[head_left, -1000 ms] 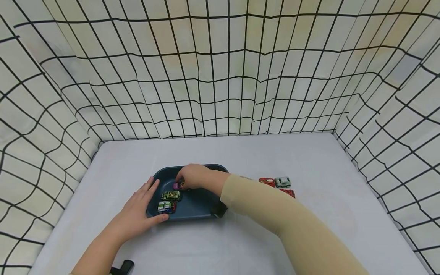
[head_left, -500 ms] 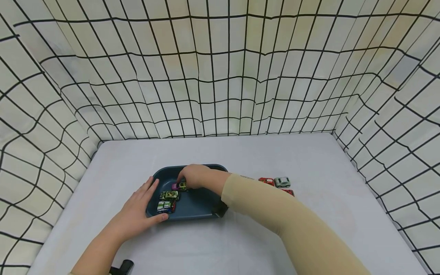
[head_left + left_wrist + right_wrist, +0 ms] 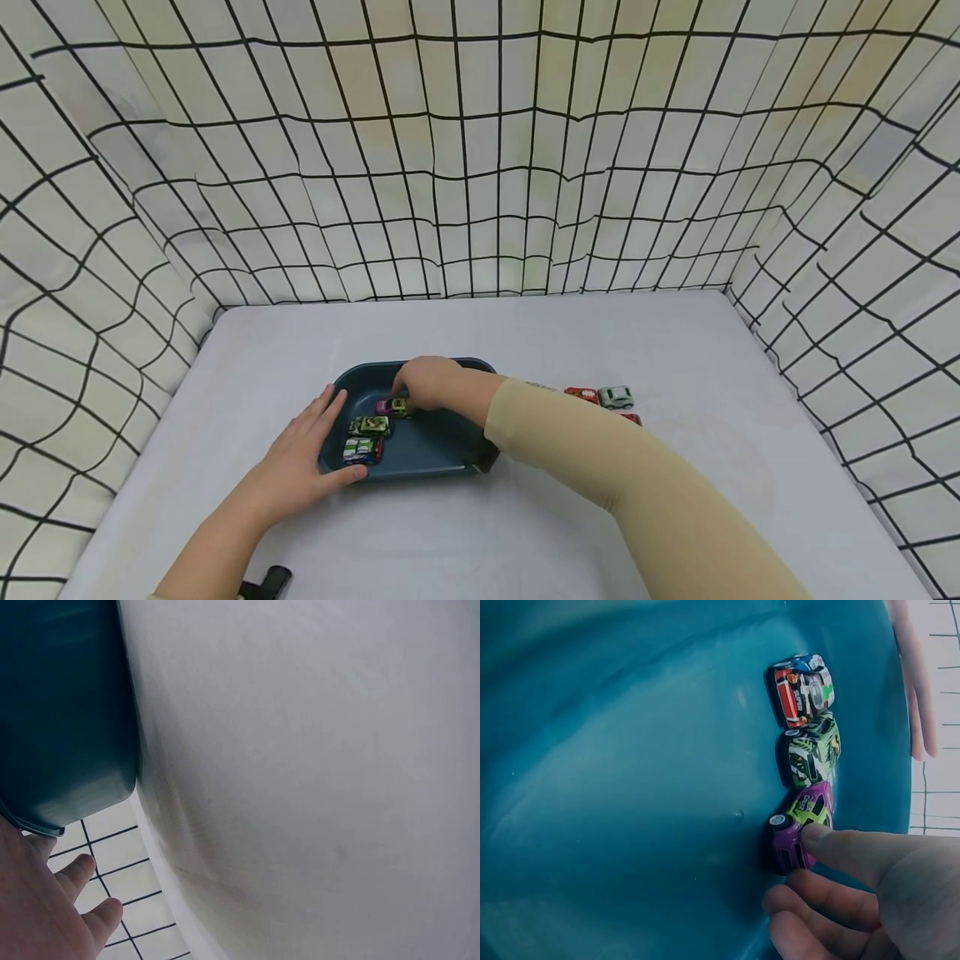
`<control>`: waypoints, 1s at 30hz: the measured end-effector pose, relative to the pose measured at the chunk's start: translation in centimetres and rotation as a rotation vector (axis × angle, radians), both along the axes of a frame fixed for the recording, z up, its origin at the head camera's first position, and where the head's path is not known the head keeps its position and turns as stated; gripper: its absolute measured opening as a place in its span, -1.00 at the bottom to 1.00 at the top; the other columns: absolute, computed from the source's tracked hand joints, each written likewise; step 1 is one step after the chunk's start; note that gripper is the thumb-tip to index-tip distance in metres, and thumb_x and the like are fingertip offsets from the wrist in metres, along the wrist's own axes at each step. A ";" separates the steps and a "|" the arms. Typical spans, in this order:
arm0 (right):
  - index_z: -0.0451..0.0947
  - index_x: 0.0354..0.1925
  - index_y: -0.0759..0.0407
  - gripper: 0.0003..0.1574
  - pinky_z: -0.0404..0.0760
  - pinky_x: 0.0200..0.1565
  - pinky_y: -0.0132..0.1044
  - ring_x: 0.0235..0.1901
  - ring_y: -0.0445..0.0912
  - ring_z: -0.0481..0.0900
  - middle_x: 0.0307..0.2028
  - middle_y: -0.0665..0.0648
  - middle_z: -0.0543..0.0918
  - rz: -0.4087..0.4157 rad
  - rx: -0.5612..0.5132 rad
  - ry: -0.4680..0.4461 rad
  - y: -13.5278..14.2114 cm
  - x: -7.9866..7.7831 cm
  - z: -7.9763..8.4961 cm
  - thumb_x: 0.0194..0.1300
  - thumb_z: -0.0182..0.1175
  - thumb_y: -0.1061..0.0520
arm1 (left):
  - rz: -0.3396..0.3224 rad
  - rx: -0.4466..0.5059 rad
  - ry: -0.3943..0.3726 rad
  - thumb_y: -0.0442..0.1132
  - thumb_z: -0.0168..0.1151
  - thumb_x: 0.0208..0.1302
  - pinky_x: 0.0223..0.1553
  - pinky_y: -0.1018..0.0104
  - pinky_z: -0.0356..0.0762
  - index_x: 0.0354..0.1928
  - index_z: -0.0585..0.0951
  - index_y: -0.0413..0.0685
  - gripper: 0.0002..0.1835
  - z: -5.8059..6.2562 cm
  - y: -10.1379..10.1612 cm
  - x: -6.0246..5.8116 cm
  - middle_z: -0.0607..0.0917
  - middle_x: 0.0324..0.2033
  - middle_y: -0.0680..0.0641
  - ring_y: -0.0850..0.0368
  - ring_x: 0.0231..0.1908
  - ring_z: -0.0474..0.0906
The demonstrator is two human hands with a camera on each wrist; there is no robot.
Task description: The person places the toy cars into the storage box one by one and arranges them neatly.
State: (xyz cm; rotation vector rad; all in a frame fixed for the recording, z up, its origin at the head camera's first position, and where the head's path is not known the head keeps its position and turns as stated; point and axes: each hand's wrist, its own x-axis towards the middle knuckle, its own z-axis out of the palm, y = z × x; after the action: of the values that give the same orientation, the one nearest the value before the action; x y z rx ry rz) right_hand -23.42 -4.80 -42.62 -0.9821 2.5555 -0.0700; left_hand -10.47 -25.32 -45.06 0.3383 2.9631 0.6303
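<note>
In a dark blue-green tray [image 3: 427, 478], three toy cars stand side by side at the left end. My right hand [image 3: 431, 382] is down inside it beside the purple and lime toy car [image 3: 793, 844]. In the right wrist view the thumb overlaps that car's top, and the loosely bent fingers lie just past its end. The green patterned toy car [image 3: 810, 757] stands in the middle, then the white, red and blue toy car [image 3: 799, 697]. My left hand [image 3: 303, 454] rests at the tray's left side, fingers spread along the rim and thumb at the near edge.
Right of the tray on the white table [image 3: 480, 542] are a red toy car [image 3: 582, 394], a pale mint toy car [image 3: 617, 397] and another red one, partly behind the right sleeve [image 3: 600, 454]. A black object [image 3: 273, 582] lies by the left forearm. Grid-patterned cloth walls surround the table.
The purple car shifted slightly left, and my right hand has drawn a little to the right off it, so more of the car shows. My left hand has stayed in place.
</note>
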 end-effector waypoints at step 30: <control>0.60 0.21 -0.18 -0.56 0.47 0.20 -0.37 0.15 -0.24 0.54 0.14 -0.16 0.63 0.219 -0.015 0.108 -0.7 -0.8 -0.3 0.37 0.28 0.00 | -0.003 -0.005 0.008 0.47 0.27 0.05 0.39 -0.36 -0.08 0.59 -0.08 -0.02 0.26 -0.2 -0.1 -0.1 -0.08 0.55 -0.23 -0.36 0.47 -0.08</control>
State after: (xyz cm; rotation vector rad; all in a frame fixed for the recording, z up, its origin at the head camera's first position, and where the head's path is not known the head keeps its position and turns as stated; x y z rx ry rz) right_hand -24.25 -5.53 -42.93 -1.2979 2.5272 0.0255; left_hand -10.52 -25.43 -45.30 0.3453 2.9710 0.6221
